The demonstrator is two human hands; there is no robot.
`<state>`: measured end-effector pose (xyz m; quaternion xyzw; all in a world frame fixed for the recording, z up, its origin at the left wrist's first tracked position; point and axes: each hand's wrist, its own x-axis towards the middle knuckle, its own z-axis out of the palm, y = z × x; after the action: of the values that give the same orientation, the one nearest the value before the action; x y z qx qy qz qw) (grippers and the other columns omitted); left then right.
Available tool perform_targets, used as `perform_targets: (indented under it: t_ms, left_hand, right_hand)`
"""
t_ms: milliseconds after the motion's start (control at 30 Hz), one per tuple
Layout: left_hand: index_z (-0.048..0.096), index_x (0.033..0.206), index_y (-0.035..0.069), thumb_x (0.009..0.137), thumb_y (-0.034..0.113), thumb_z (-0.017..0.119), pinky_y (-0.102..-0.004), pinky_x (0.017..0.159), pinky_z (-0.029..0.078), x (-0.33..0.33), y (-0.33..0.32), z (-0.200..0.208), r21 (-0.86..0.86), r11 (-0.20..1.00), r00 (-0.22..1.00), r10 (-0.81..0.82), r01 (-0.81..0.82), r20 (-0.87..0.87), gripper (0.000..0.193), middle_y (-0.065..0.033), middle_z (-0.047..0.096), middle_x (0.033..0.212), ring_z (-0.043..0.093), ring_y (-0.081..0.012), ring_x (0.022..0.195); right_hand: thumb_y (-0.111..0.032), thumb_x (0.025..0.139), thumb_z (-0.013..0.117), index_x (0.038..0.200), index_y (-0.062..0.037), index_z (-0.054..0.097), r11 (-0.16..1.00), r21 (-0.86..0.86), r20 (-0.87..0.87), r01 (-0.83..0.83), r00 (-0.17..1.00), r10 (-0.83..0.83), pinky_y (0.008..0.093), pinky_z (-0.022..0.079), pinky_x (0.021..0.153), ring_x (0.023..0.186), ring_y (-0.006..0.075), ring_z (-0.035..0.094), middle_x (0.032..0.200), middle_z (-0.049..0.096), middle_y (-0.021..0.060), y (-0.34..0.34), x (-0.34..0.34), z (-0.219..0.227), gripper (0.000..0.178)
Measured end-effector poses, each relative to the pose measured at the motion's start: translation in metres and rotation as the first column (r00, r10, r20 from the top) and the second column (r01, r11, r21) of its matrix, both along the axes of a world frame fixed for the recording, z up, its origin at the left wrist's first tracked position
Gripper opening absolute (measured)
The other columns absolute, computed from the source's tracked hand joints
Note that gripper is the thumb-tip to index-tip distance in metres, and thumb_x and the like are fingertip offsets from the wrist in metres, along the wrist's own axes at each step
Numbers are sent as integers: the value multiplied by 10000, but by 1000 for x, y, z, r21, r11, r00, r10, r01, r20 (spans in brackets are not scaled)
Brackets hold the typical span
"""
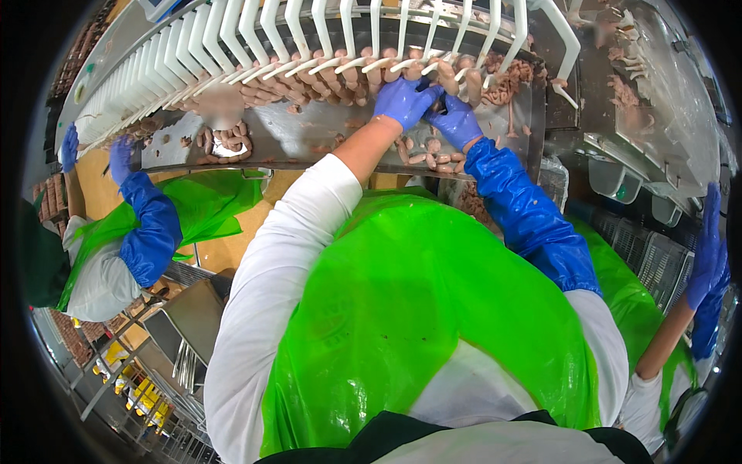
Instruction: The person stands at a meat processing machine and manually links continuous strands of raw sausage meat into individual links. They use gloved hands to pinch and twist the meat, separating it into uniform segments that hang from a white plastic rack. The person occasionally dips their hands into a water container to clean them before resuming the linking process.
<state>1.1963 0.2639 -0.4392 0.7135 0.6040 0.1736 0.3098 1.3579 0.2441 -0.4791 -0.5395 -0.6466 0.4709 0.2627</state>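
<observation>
Left hand (403, 99) and right hand (454, 120), two blue-gloved, pinch one sausage link (446, 77) at the white hooks (348, 46); loose sausages (433, 158) lie on the steel tray (309, 143), too many to count.

We see no packages, labels, signs or screens here; nothing wrapped, printed or lit shows anywhere in the head view.

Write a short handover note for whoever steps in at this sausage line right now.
Left hand, blue-gloved: fingers closed around pale pink sausage links hanging on the white plastic hook rack.
Right hand, blue-gloved: just below, touching the same links; grip unclear.
Done: most hooks to the left carry links.
Left: loose sausage pieces lie on the steel tray under the hands.
Co-workers in blue gloves stand on either side.
</observation>
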Motion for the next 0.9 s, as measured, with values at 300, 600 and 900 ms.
perform_targets:
  t_ms: [300, 600, 900]
  left_hand:
    - [707, 1027, 82, 938, 428, 495, -422, 782, 515, -7, 5, -5, -68, 992, 991, -102, 108, 86, 416, -193, 693, 862, 671, -331, 853]
    - [665, 1108, -32, 946, 359, 556, -331, 865, 489, -3, 15, 32, -548, 824, 986, -72, 142, 148, 437, -124, 695, 1017, 636, -196, 932]
    - [546, 1214, -2, 906, 378, 650, -311, 783, 513, -2, -34, -15, -313, 899, 854, -113, 306, 508, 501, -103, 644, 1065, 592, -160, 959]
  right_hand:
    - [-243, 814, 783, 1237, 1, 579, 992, -121, -407, 45, 909, -91, 302, 502, 845, 926, 139, 599, 1049, 660, 77, -7, 10, -3, 529]
    - [-171, 820, 728, 1151, -31, 663, 943, 295, -249, 154, 965, -80, 345, 516, 820, 918, 198, 656, 971, 691, 133, -9, -2, 19, 365]
    - [-172, 885, 721, 979, -27, 699, 944, 68, -492, 322, 834, -249, 270, 514, 725, 801, 105, 630, 887, 688, 29, -16, 18, 7, 174]
